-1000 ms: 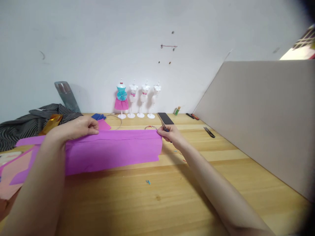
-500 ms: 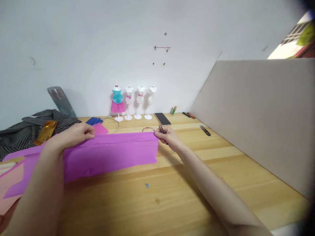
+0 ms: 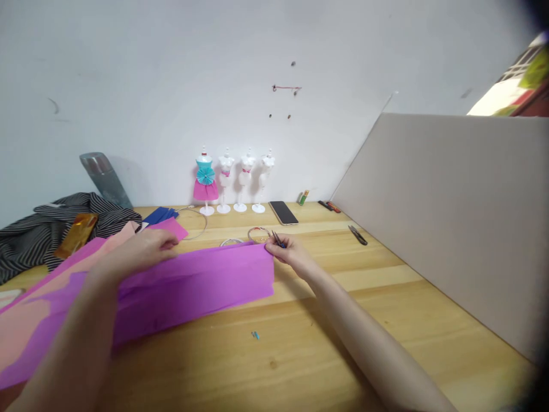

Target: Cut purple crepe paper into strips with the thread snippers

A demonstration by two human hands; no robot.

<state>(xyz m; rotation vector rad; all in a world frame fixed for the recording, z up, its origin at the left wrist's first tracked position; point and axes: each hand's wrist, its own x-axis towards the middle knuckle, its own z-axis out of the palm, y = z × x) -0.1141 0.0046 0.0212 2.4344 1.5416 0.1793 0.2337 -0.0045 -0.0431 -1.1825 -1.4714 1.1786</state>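
Note:
A long folded strip of purple crepe paper [image 3: 201, 286] stretches between my hands, just above the table. My left hand [image 3: 143, 249] is closed, with its curled fingers pinching the strip's upper edge. At the far right corner, my right hand [image 3: 289, 252] grips the paper between thumb and finger. Small scissors [image 3: 278, 240] are tucked in that same hand, their dark blades pointing up and most of the handles hidden. Purple paper trails off to the left under my forearm, over peach paper [image 3: 21, 332].
Small white dress forms [image 3: 245, 177] stand against the wall, one in a blue and pink outfit. Nearby lie a phone [image 3: 283, 213], wire rings [image 3: 259, 230], snips [image 3: 357, 235] and blue paper [image 3: 162, 215]. A bottle [image 3: 105, 177] leans behind striped cloth [image 3: 30, 240]. A panel [image 3: 450, 217] borders the right.
The purple strip has come down slightly, and its left part has swung toward me. My left hand has shifted right and lower. More peach paper and a second wire ring now show.

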